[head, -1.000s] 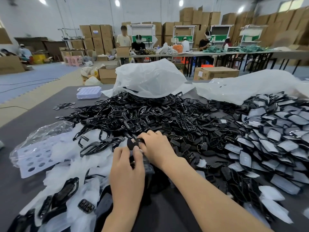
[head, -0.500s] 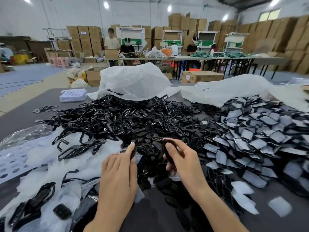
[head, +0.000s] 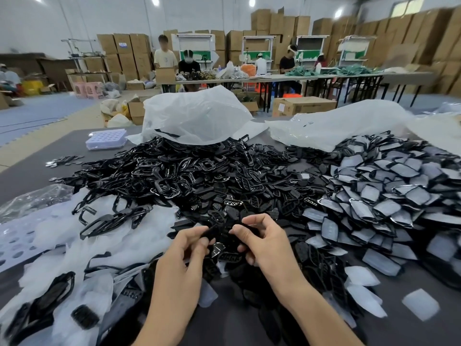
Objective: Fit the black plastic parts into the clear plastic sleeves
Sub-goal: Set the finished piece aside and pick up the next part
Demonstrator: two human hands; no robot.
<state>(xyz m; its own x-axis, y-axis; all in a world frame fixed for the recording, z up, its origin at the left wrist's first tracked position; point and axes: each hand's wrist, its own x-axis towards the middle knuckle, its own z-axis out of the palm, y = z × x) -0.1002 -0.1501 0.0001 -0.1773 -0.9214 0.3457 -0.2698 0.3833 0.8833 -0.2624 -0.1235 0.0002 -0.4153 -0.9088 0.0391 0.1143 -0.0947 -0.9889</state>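
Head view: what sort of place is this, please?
Probably a factory packing hall: stacked cardboard boxes, workers at long tables, and a heap of black plastic parts on the near table.

Left hand (head: 184,248) and right hand (head: 260,242) pinch black parts (head: 211,231) above the pile (head: 199,181).

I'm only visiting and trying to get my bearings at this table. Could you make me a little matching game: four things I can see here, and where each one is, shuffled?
Things
1. pale box with holes
2. white plastic bag
3. sleeved parts
4. left hand

Places
A. heaped on the right side of the table
B. nearest the person, pinching a black part
C. far left of the table
D. far middle, behind the loose black pile

Pairs: 1-C, 2-D, 3-A, 4-B
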